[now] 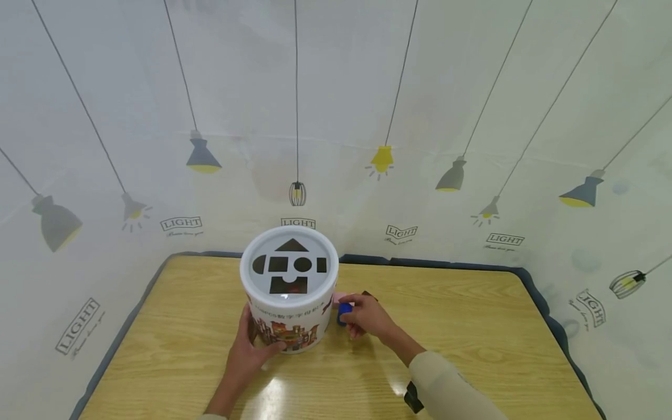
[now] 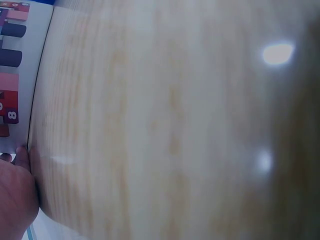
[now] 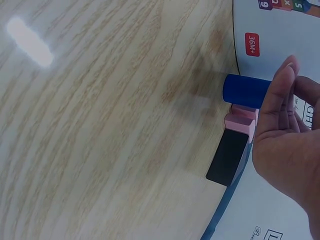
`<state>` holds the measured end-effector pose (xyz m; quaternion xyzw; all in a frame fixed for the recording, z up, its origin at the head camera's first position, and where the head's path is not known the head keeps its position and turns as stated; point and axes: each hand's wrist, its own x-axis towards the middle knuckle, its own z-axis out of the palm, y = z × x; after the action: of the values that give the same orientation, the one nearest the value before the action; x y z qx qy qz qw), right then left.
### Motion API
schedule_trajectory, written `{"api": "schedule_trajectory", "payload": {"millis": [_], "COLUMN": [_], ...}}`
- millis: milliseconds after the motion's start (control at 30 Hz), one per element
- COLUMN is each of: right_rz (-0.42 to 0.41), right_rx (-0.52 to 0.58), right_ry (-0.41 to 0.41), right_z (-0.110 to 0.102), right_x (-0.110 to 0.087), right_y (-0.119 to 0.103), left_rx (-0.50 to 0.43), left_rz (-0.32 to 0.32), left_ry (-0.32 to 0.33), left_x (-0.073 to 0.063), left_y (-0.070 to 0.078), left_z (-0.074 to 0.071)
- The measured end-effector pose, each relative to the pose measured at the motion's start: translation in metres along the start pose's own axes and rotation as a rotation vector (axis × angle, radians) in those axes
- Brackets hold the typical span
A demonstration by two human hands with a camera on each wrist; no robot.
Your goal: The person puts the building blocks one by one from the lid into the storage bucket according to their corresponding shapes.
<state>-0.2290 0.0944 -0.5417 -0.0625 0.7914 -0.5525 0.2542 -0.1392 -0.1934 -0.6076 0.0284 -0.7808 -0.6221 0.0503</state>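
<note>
A white bucket [image 1: 290,319] with printed pictures stands on the table, its lid [image 1: 318,240] cut with shaped holes: triangle, square, circle and several others. My left hand [image 1: 251,345] holds the bucket low on its left side, thumb across the front. Beside the bucket's right wall, my right hand [image 1: 367,318] pinches a blue cylinder block [image 3: 244,90] between thumb and fingers. Just past the cylinder in the right wrist view lie a pink block [image 3: 240,124] with a curved notch and a black-faced rectangular block [image 3: 227,157], end to end. The left wrist view shows only part of the left hand [image 2: 17,197] against the bucket.
The wooden table [image 1: 472,326] has a dark edging, with a lamp-patterned wall covering [image 1: 336,116] rising behind and at both sides. A small black object [image 1: 413,398] shows below the right sleeve [image 1: 446,379].
</note>
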Motion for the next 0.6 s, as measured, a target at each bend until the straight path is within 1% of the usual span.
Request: {"api": "schedule_trajectory", "payload": {"millis": [233,600], "right_rz": [0.018,0.001], "right_rx": [0.0,-0.028], "right_ry": [0.013,0.017], "right_z": [0.004,0.0037], "right_x": [0.0009,-0.0008], "right_y": [0.0026,0.0028], "left_rx": [-0.002,-0.011], "left_rz": [0.0,-0.016], "left_ry": [-0.001,-0.002], "left_x": [-0.0009,-0.0006], "left_y": [0.0029,0.0018], "left_z": [-0.0004,-0.0003]}}
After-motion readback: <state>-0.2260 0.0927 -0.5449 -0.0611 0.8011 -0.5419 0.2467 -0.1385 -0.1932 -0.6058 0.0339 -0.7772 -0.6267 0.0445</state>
